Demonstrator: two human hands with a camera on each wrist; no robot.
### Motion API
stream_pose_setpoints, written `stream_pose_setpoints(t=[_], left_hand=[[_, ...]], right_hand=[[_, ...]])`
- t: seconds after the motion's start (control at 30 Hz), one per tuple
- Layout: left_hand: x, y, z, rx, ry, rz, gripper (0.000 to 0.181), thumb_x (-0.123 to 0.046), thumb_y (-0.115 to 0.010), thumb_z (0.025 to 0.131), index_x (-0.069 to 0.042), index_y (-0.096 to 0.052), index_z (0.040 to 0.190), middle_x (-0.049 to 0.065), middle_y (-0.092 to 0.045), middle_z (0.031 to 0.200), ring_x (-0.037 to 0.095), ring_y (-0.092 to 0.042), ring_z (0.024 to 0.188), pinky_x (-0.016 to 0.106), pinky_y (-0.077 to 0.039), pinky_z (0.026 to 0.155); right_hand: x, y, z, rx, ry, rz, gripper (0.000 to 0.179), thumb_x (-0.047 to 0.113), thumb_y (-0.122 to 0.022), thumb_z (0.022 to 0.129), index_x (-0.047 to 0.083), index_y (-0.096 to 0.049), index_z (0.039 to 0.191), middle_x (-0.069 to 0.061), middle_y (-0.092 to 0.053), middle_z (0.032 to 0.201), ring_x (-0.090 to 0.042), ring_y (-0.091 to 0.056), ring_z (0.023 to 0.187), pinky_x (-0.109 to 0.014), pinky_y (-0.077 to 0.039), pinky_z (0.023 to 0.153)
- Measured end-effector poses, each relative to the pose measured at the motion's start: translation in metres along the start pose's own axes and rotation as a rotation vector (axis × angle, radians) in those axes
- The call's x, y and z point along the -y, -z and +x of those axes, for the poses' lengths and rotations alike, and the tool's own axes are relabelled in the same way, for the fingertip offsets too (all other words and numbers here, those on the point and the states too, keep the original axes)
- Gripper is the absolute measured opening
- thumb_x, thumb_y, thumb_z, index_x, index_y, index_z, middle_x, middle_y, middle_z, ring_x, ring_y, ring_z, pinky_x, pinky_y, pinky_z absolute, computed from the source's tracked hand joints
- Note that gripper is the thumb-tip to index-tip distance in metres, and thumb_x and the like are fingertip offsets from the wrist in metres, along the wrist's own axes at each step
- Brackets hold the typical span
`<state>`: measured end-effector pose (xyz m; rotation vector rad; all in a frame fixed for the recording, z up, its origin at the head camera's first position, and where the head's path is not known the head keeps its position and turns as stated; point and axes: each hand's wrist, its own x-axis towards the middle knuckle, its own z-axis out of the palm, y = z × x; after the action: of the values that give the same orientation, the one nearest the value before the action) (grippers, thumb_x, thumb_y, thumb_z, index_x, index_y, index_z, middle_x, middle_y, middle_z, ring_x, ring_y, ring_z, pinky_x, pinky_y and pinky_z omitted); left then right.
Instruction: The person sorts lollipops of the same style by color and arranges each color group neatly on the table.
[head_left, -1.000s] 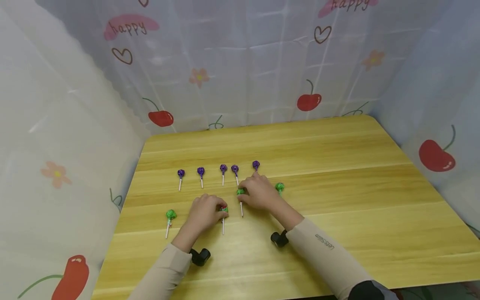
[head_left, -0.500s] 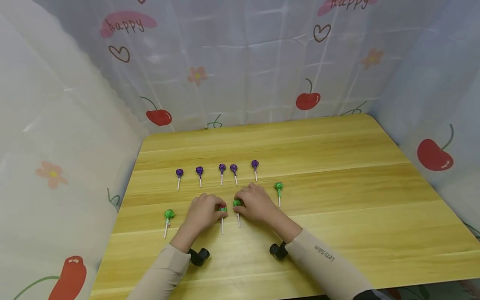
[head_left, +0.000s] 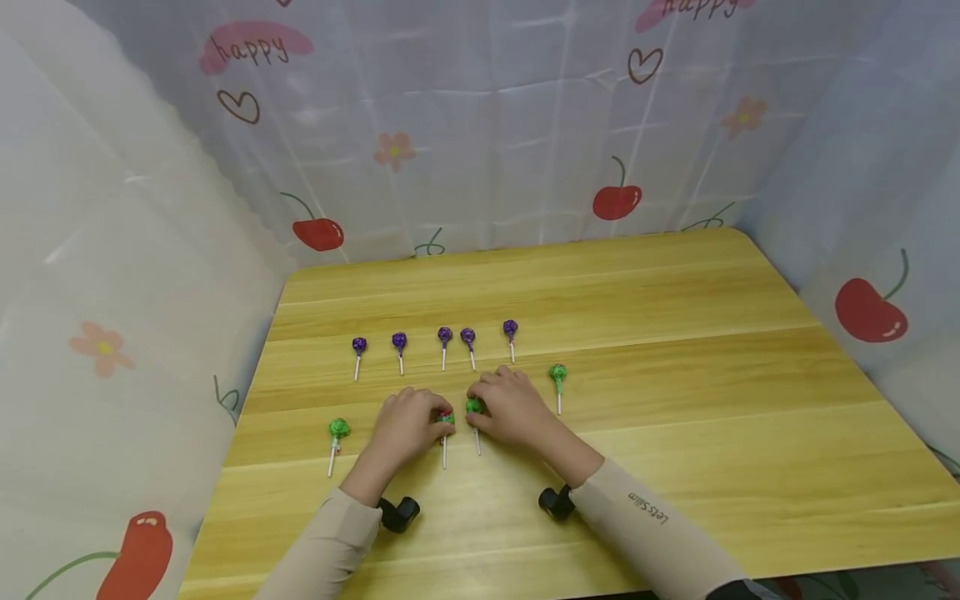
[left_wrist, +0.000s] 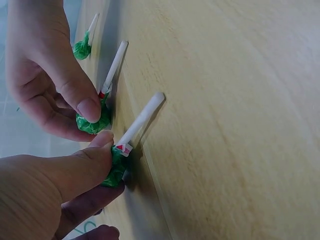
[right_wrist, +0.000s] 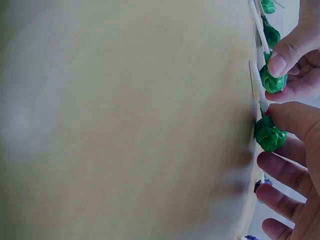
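In the head view, my left hand (head_left: 405, 423) pinches a green-wrapped lollipop (left_wrist: 117, 167) between thumb and fingers, its white stick pointing toward me. My right hand (head_left: 513, 407) pinches another green lollipop (right_wrist: 270, 135) by its wrapped head, a short gap to the right of the first. Both lie at or just over the wooden table (head_left: 675, 433); the fingers partly cover their heads. A green lollipop (head_left: 339, 429) lies left of my left hand, and one more green lollipop (head_left: 557, 375) lies right of my right hand.
Behind the hands, several purple lollipops (head_left: 400, 342) form a loose row, sticks toward me. In the right wrist view, a green lollipop (right_wrist: 271, 35) shows beyond my left hand. A patterned curtain (head_left: 495, 167) hangs behind the table's far edge.
Over the last second my right hand has come toward me and slightly left with its green lollipop, uncovering the rightmost purple and green ones. My left hand has stayed in place.
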<state>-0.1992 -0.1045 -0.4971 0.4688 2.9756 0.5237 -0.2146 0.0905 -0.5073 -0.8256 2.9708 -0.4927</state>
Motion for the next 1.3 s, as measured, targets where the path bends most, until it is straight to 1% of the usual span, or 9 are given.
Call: stream_pose_setpoints(t=[0.13,0.27,0.53,0.67,0.77,0.9,1.03,1.17,1.3], left_hand=[[0.001,0.0,0.0,0.002,0.0,0.0,0.021,-0.033,-0.082,0.081,-0.023,-0.079,0.099,-0.003,-0.075,0.103,0.019,-0.06,0.088,0.039,-0.044,0.078],[0.001,0.0,0.0,-0.009,-0.01,0.003,0.019,-0.032,-0.082,0.08,-0.023,-0.079,0.096,-0.003,-0.075,0.1,0.018,-0.059,0.085,0.039,-0.044,0.076],[0.001,-0.001,-0.001,-0.023,-0.028,0.002,0.018,-0.032,-0.082,0.08,-0.022,-0.079,0.096,-0.003,-0.075,0.099,0.018,-0.06,0.084,0.038,-0.044,0.075],[0.001,-0.001,0.0,-0.019,-0.027,0.005,0.018,-0.032,-0.082,0.081,-0.022,-0.079,0.096,-0.003,-0.075,0.098,0.018,-0.059,0.083,0.037,-0.044,0.074],[0.0,-0.001,0.0,-0.015,-0.024,0.011,0.019,-0.031,-0.082,0.081,-0.022,-0.079,0.096,-0.003,-0.075,0.099,0.018,-0.059,0.083,0.036,-0.043,0.074],[-0.001,0.0,-0.001,-0.012,-0.028,0.014,0.019,-0.03,-0.082,0.081,-0.021,-0.079,0.097,-0.002,-0.075,0.101,0.019,-0.059,0.084,0.036,-0.043,0.074],[-0.003,0.001,-0.002,-0.007,-0.021,0.012,0.02,-0.03,-0.082,0.082,-0.02,-0.079,0.099,-0.001,-0.075,0.103,0.02,-0.059,0.085,0.036,-0.042,0.074],[-0.004,0.001,-0.003,-0.004,-0.012,0.014,0.02,-0.029,-0.081,0.082,-0.021,-0.079,0.1,-0.001,-0.075,0.103,0.019,-0.058,0.084,0.036,-0.042,0.075],[-0.004,0.0,-0.002,-0.011,-0.019,0.018,0.02,-0.029,-0.081,0.082,-0.021,-0.079,0.099,-0.001,-0.075,0.101,0.02,-0.058,0.083,0.036,-0.042,0.073]], right_hand=[[-0.001,0.002,0.001,0.005,-0.003,-0.008,0.032,0.043,-0.068,0.093,0.021,-0.072,0.115,0.003,-0.069,0.112,-0.02,-0.055,0.094,-0.039,-0.044,0.082],[-0.01,0.012,0.001,-0.027,-0.034,0.006,0.037,0.044,-0.063,0.095,0.017,-0.07,0.119,0.0,-0.068,0.116,-0.025,-0.059,0.104,-0.045,-0.048,0.089],[-0.076,0.043,-0.011,-0.181,-0.234,-0.043,0.041,0.039,-0.065,0.095,0.013,-0.065,0.127,-0.007,-0.062,0.117,-0.033,-0.055,0.105,-0.05,-0.046,0.085],[-0.103,0.05,-0.018,-0.128,-0.337,-0.053,0.049,0.043,-0.063,0.096,0.012,-0.06,0.135,-0.013,-0.058,0.128,-0.042,-0.051,0.114,-0.06,-0.042,0.093],[-0.112,0.049,-0.021,-0.072,-0.375,-0.041,0.05,0.046,-0.06,0.097,0.013,-0.06,0.136,-0.015,-0.058,0.131,-0.043,-0.05,0.117,-0.062,-0.039,0.097],[-0.114,0.048,-0.022,-0.064,-0.381,-0.033,0.044,0.044,-0.056,0.1,0.013,-0.064,0.13,-0.014,-0.064,0.128,-0.043,-0.055,0.115,-0.062,-0.041,0.095],[-0.11,0.047,-0.022,-0.054,-0.356,-0.017,0.044,0.045,-0.055,0.1,0.012,-0.066,0.127,-0.011,-0.071,0.116,-0.038,-0.063,0.108,-0.062,-0.044,0.093],[-0.107,0.046,-0.023,-0.008,-0.331,-0.017,0.046,0.048,-0.06,0.096,0.012,-0.067,0.125,-0.006,-0.075,0.102,-0.03,-0.068,0.096,-0.058,-0.047,0.088],[-0.105,0.045,-0.023,-0.012,-0.305,-0.039,0.039,0.045,-0.066,0.093,0.013,-0.071,0.115,-0.004,-0.075,0.095,-0.025,-0.069,0.086,-0.052,-0.049,0.082]])
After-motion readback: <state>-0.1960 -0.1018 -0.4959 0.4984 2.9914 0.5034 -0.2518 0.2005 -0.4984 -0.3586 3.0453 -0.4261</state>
